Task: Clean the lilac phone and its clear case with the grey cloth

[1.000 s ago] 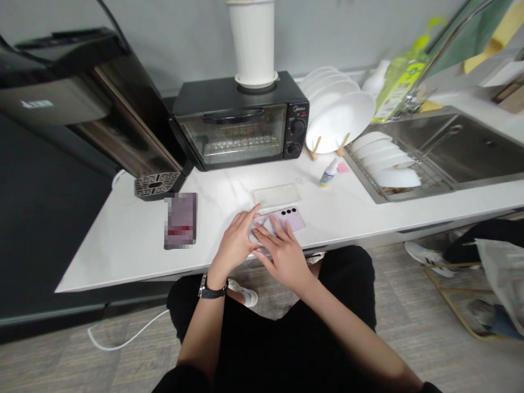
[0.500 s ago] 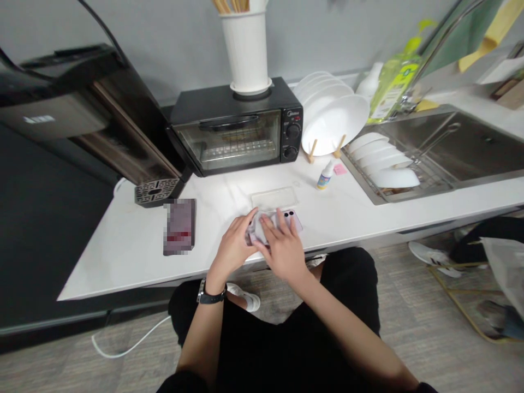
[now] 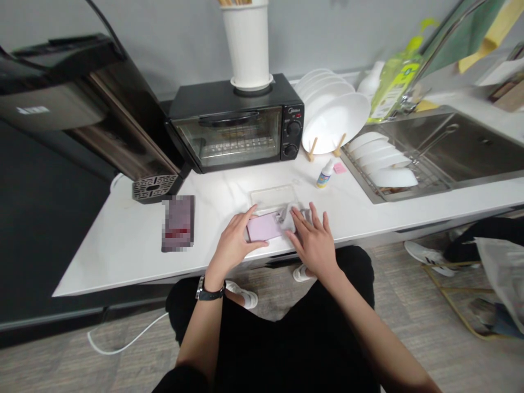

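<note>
A light purple smartphone [image 3: 264,226] lies back side up on the white counter, near its front edge. My left hand [image 3: 235,240] grips the phone's left end, thumb along the near edge and fingers along the far one. A grey cloth [image 3: 289,217] is bunched under the fingers of my right hand [image 3: 317,243], pressed on the phone's right end and hiding the camera area. Just behind the phone lies a clear phone case [image 3: 273,197]. A small white spray bottle [image 3: 325,174] with a blue and yellow label stands farther back to the right.
A dark, blurred-out flat object [image 3: 179,222] lies left of my hands. Behind stand a black toaster oven [image 3: 237,128], a drinks machine [image 3: 123,114] and white plates [image 3: 333,125] in a rack. A sink [image 3: 466,158] with bowls [image 3: 385,158] is at right.
My right hand has slid the cloth from the phone's left part to its right end, uncovering the purple back and covering the cameras. My left hand stays at the left end.
</note>
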`<state>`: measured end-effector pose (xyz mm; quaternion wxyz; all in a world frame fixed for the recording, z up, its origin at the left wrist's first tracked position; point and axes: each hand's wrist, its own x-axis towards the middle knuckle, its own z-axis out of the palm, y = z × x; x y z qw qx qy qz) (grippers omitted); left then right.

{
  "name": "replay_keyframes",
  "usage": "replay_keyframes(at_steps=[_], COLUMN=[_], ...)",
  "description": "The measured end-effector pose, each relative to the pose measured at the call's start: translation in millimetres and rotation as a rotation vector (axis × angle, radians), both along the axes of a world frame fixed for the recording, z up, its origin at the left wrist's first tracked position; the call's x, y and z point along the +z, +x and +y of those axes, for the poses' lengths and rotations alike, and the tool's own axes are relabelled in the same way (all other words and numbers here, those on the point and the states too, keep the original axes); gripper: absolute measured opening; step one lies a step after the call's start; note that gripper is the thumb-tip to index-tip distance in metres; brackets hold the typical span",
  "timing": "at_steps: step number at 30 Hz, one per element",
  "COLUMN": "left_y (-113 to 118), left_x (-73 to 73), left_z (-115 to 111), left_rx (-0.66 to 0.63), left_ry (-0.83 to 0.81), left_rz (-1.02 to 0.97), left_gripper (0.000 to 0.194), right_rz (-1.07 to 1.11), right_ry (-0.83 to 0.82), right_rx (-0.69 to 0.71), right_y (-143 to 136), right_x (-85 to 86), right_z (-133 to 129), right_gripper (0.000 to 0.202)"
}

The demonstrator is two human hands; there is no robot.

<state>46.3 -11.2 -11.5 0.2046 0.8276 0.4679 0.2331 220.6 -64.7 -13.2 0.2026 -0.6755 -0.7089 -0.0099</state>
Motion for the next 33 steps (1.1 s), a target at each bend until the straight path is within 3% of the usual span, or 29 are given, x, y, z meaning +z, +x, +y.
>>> replay_keyframes(at_steps=[3, 10, 16, 23, 27, 33], left_y=[-0.1, -4.4, -3.6, -1.3, -0.9, -3.0], left_x=[-0.2, 2.5, 2.7, -0.3, 0.1, 1.7], left_z=[-0.4, -1.8, -0.5, 1.3, 1.0, 0.8], left_rx=[0.001, -0.046, -0.030, 0.010, 0.011, -0.037], left_ry=[-0.009, -0.009, -0.014, 0.011, 0.022, 0.006], left_rz=[-0.009, 0.006, 0.006, 0.012, 0.015, 0.022], left_gripper=[0.075, 0.068, 0.069, 0.075, 0.071, 0.067], right_rz=[0.012, 0.058, 0.039, -0.015, 0.000, 0.050], right_ry=[0.030, 0.005, -0.041, 0.009, 0.024, -0.017], right_rx=[0.012, 0.227, 0.208, -0.035, -0.016, 0.221], right_y=[-14.1, -68.0, -46.6, -2.1, -18.9, -65.8], right_x=[0.5, 9.8, 8.5, -1.2, -0.2, 9.1], right_z=[8.2, -1.3, -11.9, -0.4, 8.3, -1.1], right_gripper=[0.043, 0.039, 0.037, 0.042, 0.047, 0.043])
